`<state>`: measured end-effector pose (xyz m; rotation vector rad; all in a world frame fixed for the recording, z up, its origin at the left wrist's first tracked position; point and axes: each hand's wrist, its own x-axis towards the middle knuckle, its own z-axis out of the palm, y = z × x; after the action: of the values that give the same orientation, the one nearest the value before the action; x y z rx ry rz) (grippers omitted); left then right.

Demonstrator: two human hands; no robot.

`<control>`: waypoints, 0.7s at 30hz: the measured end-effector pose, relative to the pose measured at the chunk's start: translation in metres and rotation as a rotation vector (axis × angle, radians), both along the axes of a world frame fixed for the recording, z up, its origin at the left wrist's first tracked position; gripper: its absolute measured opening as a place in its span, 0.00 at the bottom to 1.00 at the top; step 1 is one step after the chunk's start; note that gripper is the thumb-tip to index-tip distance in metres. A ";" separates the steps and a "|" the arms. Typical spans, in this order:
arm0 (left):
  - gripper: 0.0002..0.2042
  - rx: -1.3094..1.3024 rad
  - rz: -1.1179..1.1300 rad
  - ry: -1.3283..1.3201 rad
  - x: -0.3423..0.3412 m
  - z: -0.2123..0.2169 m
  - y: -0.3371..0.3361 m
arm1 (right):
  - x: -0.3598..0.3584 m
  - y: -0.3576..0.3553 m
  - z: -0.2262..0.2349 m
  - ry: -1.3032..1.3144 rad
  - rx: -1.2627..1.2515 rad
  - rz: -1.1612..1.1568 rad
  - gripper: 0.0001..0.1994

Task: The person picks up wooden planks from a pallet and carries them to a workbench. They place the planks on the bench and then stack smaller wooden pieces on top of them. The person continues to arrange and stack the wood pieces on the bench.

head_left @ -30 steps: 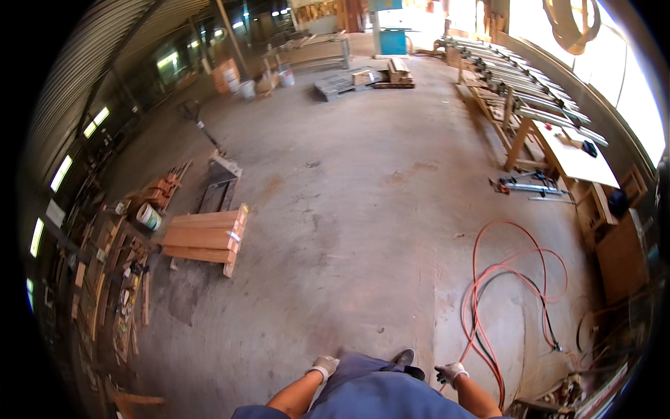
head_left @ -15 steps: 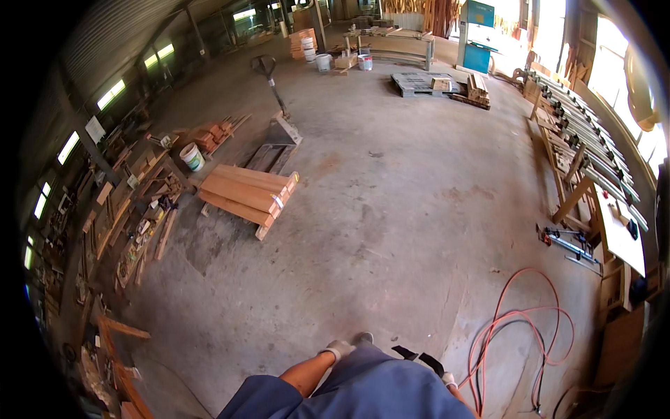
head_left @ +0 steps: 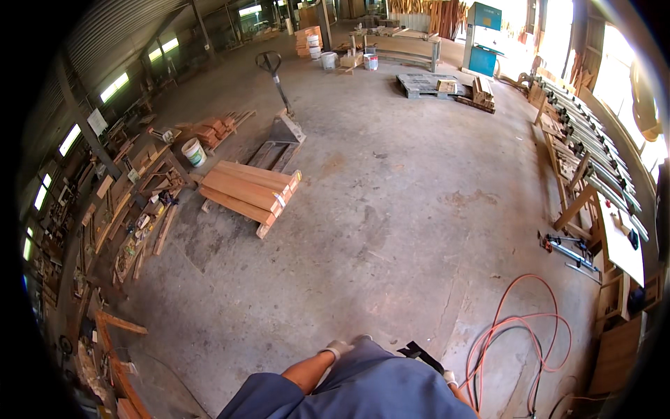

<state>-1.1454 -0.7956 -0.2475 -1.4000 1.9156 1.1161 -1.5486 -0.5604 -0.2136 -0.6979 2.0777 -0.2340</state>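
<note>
At the lower edge, my left hand [head_left: 340, 347], in a pale glove, hangs beside my thigh; its fingers are too small and foreshortened to read, and I see nothing held in it. My right hand [head_left: 450, 378], gloved as well, is mostly hidden behind my blue clothing. A black, flat, angular object [head_left: 424, 356] juts forward from that hand, apparently in its grip; its kind does not show. Ahead to the left, a stack of long reddish-brown planks [head_left: 244, 187], with a white strap near one end, lies beside a pallet jack [head_left: 285, 129].
A looped red hose [head_left: 497, 325] lies on the floor to the right. Beyond it are blue bar clamps [head_left: 569, 250] and a long clamp rack [head_left: 583, 133]. Scrap wood lines the left side, near a white bucket [head_left: 193, 152]. Farther off stand a grey pallet [head_left: 422, 85] and a blue-and-white machine [head_left: 483, 42].
The view has shifted slightly, so distant things sit a little farther right. The black object beside my right hand has turned and shows as one longer strip. Both arms stay low.
</note>
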 end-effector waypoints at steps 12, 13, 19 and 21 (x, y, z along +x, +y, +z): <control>0.33 -0.005 -0.113 -0.009 -0.012 0.049 0.010 | -0.008 0.041 -0.024 0.029 0.040 0.008 0.19; 0.33 -0.001 -0.085 -0.011 -0.011 0.041 0.012 | -0.010 0.038 -0.024 0.029 0.048 0.020 0.19; 0.32 -0.019 -0.114 -0.020 -0.010 0.019 0.017 | -0.016 0.032 -0.020 0.035 0.071 0.057 0.20; 0.32 -0.022 -0.141 -0.020 -0.009 0.018 0.019 | -0.018 0.032 -0.023 0.038 0.079 0.073 0.20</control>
<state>-1.1543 -0.7766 -0.2294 -1.2612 1.9840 1.0145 -1.5662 -0.5285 -0.2367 -0.7339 2.0814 -0.0969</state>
